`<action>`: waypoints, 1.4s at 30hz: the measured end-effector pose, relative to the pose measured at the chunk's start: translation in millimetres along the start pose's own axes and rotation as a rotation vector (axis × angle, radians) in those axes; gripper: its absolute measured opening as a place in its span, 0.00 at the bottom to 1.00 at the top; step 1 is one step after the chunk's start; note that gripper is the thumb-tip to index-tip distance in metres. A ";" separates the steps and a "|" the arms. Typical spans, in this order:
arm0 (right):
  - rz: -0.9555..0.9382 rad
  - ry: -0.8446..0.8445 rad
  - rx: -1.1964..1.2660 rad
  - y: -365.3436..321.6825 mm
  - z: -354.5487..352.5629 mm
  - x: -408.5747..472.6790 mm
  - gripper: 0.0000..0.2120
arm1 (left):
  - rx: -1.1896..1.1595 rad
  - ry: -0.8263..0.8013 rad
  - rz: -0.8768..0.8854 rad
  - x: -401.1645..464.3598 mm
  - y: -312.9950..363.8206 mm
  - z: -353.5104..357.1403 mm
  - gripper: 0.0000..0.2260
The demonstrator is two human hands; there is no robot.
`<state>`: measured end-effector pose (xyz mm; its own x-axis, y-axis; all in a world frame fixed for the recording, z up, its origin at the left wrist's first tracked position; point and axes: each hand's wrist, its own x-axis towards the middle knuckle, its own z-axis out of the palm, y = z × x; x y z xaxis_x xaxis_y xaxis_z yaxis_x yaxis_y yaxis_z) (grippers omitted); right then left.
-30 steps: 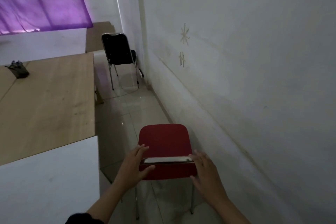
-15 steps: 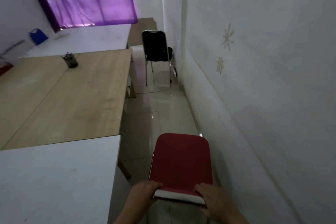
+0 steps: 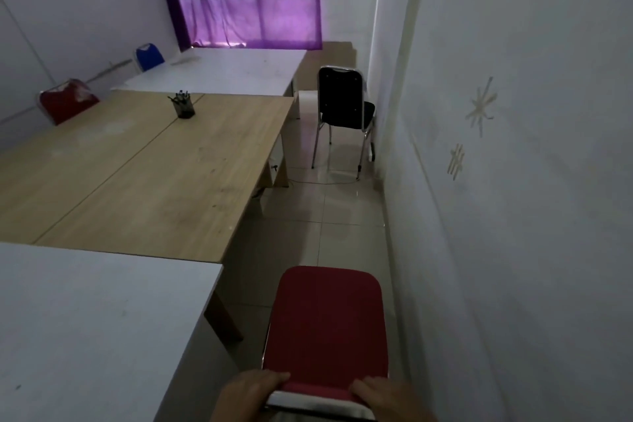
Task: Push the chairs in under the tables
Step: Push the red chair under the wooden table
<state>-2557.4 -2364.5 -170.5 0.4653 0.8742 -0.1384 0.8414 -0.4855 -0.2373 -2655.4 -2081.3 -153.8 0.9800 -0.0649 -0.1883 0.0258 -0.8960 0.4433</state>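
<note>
A red chair (image 3: 329, 322) stands in the aisle between the white table (image 3: 102, 319) and the right wall, facing away from me. My left hand (image 3: 248, 394) grips the left end of its backrest top. My right hand (image 3: 390, 397) grips the right end. The wooden table (image 3: 164, 175) lies beyond the white one. A black chair (image 3: 342, 106) stands at the aisle's far end, out from the tables.
A pen cup (image 3: 183, 106) sits on the wooden table. Another white table (image 3: 222, 72) lies under the purple curtain (image 3: 246, 0). A red chair (image 3: 66, 101) and a blue chair (image 3: 149, 56) stand at the far left. A tiled floor (image 3: 318, 216) runs along the wall.
The view has lifted and swung left, showing more of the room. Both hands closed on the backrest top, and the red chair now sits lower and nearer in view.
</note>
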 end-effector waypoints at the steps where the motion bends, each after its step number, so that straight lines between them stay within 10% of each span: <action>1: -0.044 0.071 -0.032 10.4 -2.6 3.8 0.07 | 0.021 0.026 0.032 6.8 1.4 8.0 0.23; 24: 0.053 -0.131 0.028 205.8 -117.3 249.9 0.18 | -0.153 0.107 -0.337 223.7 -19.3 -80.7 0.19; 28: 0.262 -0.152 -0.135 234.1 -129.2 303.4 0.20 | -0.114 0.072 -0.422 288.8 -51.1 -87.5 0.43; 35: 0.359 -0.153 -0.104 291.8 -147.8 358.7 0.10 | -0.124 -0.097 -0.455 361.4 -46.6 -106.7 0.30; 42: 0.155 -0.234 -0.165 358.0 -181.7 411.1 0.20 | -0.273 0.196 -0.278 388.4 -50.9 -116.6 0.25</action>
<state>-2015.0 -2177.8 -137.6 0.5319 0.7553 -0.3829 0.8073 -0.5888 -0.0400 -2253.1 -2009.7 -147.4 0.9468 0.2705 -0.1744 0.3190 -0.7169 0.6199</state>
